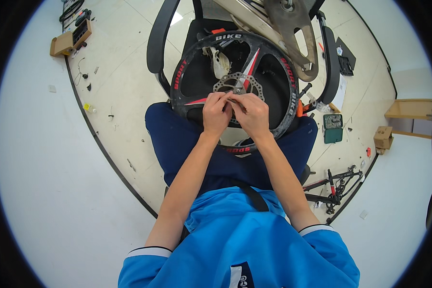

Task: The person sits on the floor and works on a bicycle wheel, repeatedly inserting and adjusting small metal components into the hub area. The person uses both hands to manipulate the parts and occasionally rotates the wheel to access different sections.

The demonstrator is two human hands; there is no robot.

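A black bicycle wheel (181, 86) with red and white markings lies across my thighs and a black chair seat. At its hub is a perforated metal brake disc (257, 87). My left hand (216, 113) and my right hand (252, 111) meet over the near side of the disc, thumbs and fingertips pinched together. Whatever is between the fingertips is too small and too covered to make out. Beyond the wheel, a large grey-beige metal part (300, 48) rests over the right side of the chair.
Chair armrests (157, 43) flank the wheel. On the floor at right are orange-handled tools (300, 108), a green case of small parts (332, 128), a cardboard box (383, 138) and a bicycle frame (333, 189). Another open box (72, 38) sits far left, with small scattered parts nearby.
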